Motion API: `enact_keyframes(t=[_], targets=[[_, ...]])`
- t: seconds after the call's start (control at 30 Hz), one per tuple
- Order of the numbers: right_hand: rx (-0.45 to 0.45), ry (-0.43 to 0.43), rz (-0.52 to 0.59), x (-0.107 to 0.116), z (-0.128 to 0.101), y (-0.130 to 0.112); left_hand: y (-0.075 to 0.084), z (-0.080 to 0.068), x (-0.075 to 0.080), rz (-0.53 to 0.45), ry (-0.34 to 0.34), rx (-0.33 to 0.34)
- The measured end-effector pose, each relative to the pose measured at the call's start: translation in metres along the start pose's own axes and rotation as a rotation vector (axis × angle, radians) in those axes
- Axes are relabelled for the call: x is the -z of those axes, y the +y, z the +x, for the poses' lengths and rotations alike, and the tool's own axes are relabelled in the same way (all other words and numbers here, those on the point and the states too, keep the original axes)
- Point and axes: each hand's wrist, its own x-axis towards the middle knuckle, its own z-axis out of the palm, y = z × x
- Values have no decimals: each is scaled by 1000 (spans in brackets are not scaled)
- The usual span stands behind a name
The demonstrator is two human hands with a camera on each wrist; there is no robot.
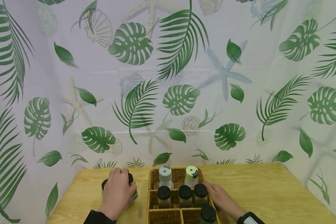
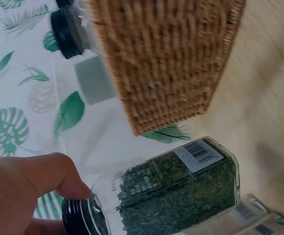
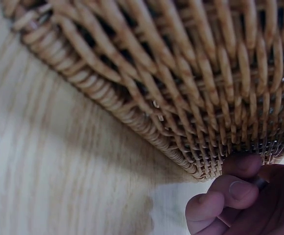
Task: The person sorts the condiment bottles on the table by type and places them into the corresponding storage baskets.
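My left hand (image 1: pixel 117 190) comes down over a glass jar of green herbs (image 2: pixel 181 188) that stands on the wooden table (image 1: pixel 257 189) just left of a wicker basket (image 1: pixel 165 215). Its fingers (image 2: pixel 32 178) grip the jar's black cap (image 2: pixel 78 216). My right hand (image 1: pixel 221 199) lies along the basket's right side. There its curled fingers (image 3: pixel 230 196) hold the woven wall (image 3: pixel 181 93) near the rim. Inside the basket stand two pale-capped jars (image 1: pixel 165 172) at the back and three black-capped jars (image 1: pixel 184 192) in front of them.
A second black-capped jar (image 1: pixel 104 183) stands left of my left hand; its glass (image 2: pixel 259 218) shows beside the herb jar. One more black-capped jar (image 1: pixel 208 214) sits in a front compartment of the basket. A leaf-print curtain (image 1: pixel 168 81) closes off the table behind and at both sides.
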Motion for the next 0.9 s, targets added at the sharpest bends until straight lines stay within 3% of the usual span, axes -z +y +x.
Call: enact_keyframes(t=[0.4,0.57,0.9], targets=[[-12,-18,0,0,0,2,24,-4,27,-93,60,-17],[2,22,-44,-1,1,1,35,-5,40,-132,59,-33],[-18,-4,-8,0,0,-2,58,-11,63,-195,16,-81]])
